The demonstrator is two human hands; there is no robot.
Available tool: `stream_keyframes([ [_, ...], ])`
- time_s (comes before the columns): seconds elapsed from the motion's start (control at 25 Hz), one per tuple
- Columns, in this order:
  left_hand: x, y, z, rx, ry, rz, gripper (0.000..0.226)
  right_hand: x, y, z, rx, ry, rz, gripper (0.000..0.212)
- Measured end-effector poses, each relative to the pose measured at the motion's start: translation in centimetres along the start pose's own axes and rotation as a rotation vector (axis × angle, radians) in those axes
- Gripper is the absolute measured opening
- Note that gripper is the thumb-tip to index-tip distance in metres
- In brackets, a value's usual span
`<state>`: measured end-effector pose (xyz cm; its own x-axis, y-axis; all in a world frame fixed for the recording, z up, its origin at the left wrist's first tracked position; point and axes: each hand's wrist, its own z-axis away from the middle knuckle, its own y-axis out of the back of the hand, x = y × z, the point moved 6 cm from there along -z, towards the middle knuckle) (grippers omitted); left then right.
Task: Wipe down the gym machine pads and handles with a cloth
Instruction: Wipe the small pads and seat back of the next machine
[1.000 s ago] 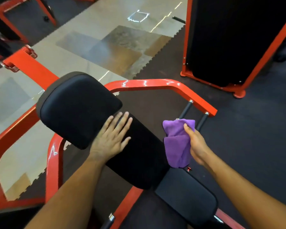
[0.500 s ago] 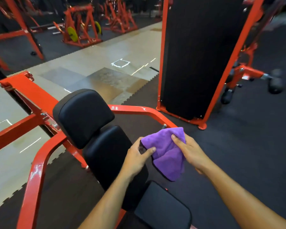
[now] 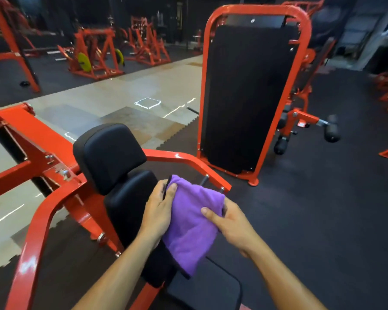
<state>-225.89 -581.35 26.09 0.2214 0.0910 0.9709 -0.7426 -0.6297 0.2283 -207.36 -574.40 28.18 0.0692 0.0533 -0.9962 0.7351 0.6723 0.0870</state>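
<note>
Head view puts both my hands on the purple microfibre cloth [image 3: 193, 222]: my left hand [image 3: 159, 211] pinches its upper left edge, thumb over the fabric, and my right hand [image 3: 231, 227] grips its right side, so the cloth hangs stretched between them. It hangs in front of the black padded backrest [image 3: 128, 211], whether touching it I cannot tell. The black upper head pad [image 3: 109, 155] stands just beyond. I judge wiping is paused for refolding; no pad looks visibly wiped, and the seat pad [image 3: 211, 289] and red steel frame [image 3: 188, 159] remain.
</note>
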Motion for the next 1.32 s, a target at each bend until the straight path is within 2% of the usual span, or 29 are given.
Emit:
stream_keyframes([
  [0.12, 0.2, 1.5, 2.7, 0.077, -0.056, -0.212, 0.050, 1.3, -1.1, 0.6, 0.160, -0.021, -0.007, 0.033],
  [0.16, 0.1, 1.3, 4.3, 0.048, -0.123, -0.253, 0.058, 1.8, -1.3, 0.7, 0.227, -0.052, -0.028, 0.038],
  [0.28, -1.6, -1.6, 10.8, -0.198, -0.222, -0.442, 0.091, 2.9, -1.5, 1.2, 0.368, -0.138, -0.056, 0.050],
  [0.36, -3.0, -2.6, 13.5, -0.205, -0.241, -0.492, 0.102, 3.3, -1.6, 1.4, 0.393, -0.173, -0.068, 0.041],
  [0.48, -4.2, -1.0, 13.1, -0.101, -0.258, -0.396, 0.076, 3.7, -1.8, 1.2, 0.381, -0.219, -0.128, 0.020],
  [0.6, -5.0, 2.2, 11.6, -0.062, -0.182, -0.353, 0.044, 4.3, -1.0, 1.1, 0.345, -0.246, -0.162, 0.015],
  [0.64, -5.0, 3.4, 11.1, -0.058, -0.138, -0.321, 0.038, 4.4, -0.5, 1.3, 0.324, -0.222, -0.060, 0.015],
  [0.72, -4.2, 5.4, 10.0, -0.055, -0.105, -0.300, 0.033, 4.1, 0.3, 1.6, 0.242, -0.119, 0.379, 0.019],
  [0.8, -2.5, 5.6, 8.9, -0.133, -0.135, -0.295, 0.034, 3.8, -1.0, 2.0, 0.019, -0.010, 0.776, 0.037],
  [0.84, -1.5, 5.3, 8.5, -0.193, -0.153, -0.292, 0.037, 3.6, -2.6, 2.3, -0.136, 0.017, 0.825, 0.049],
  [0.92, 0.2, 4.4, 8.2, -0.290, -0.194, -0.344, 0.043, 3.0, -6.1, 3.1, -0.408, 0.028, 0.679, 0.054],
  [0.96, 0.8, 4.2, 8.2, -0.322, -0.209, -0.384, 0.044, 2.7, -7.5, 3.5, -0.466, 0.056, 0.569, 0.045],
  [1.04, 1.1, 5.0, 8.8, -0.354, -0.198, -0.371, 0.043, 2.3, -8.2, 3.6, -0.379, 0.112, 0.369, 0.015],
  [1.08, 0.6, 5.7, 9.3, -0.361, -0.178, -0.348, 0.041, 2.4, -7.8, 3.5, -0.315, 0.110, 0.292, 0.005],
  [1.12, 0.0, 6.3, 10.0, -0.372, -0.163, -0.339, 0.039, 2.7, -7.3, 3.6, -0.263, 0.114, 0.265, 0.005],
  [1.24, -2.3, 7.1, 12.4, -0.362, -0.165, -0.384, 0.030, 2.7, -6.8, 4.4, -0.199, 0.159, 0.331, 0.030],
  [1.32, -3.1, 7.5, 12.9, -0.274, -0.173, -0.382, 0.025, 2.0, -7.6, 5.0, -0.283, 0.255, 0.485, 0.045],
])
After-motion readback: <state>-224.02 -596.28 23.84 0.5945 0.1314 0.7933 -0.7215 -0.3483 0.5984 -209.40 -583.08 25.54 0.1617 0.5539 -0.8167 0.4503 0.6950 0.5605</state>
